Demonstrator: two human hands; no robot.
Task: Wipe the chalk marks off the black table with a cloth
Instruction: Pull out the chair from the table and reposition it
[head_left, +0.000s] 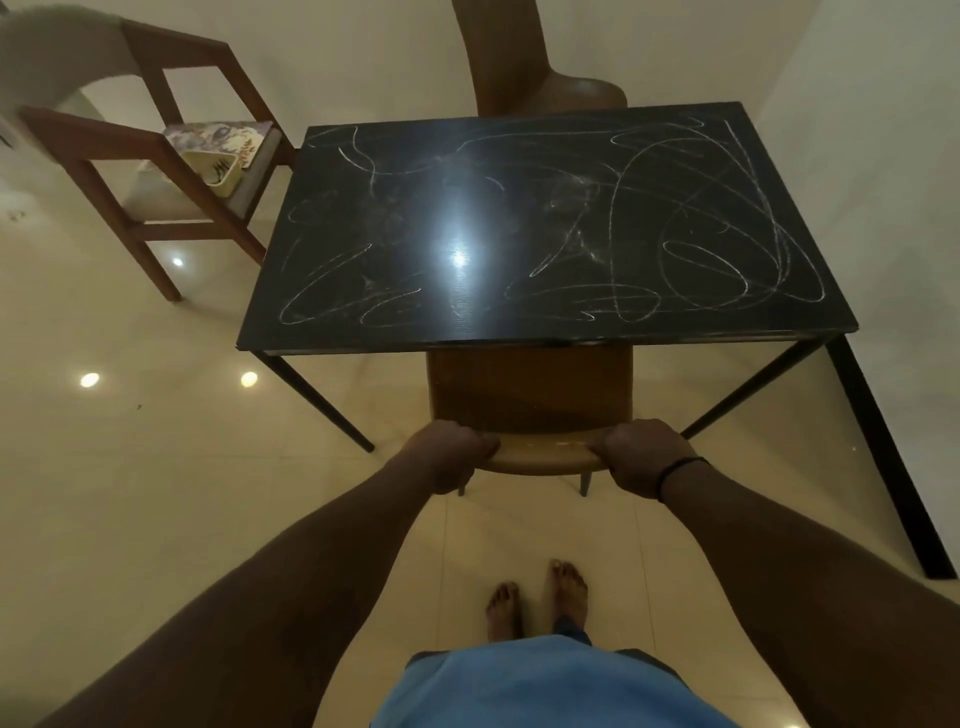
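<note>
The black table (519, 332) stands in front of me, its top covered with white chalk scribbles (691, 244), densest on the right half. A brown chair (530, 389) is tucked under the table's near edge. My left hand (449, 452) grips the left end of the chair's backrest top, and my right hand (641, 452), with a black band at the wrist, grips the right end. No cloth is in view.
A second brown chair (519, 67) stands at the table's far side. A wooden-framed chair (171, 171) at the left holds a patterned book and a small cream basket (215, 169). A white wall runs along the right. Glossy tiled floor surrounds my bare feet.
</note>
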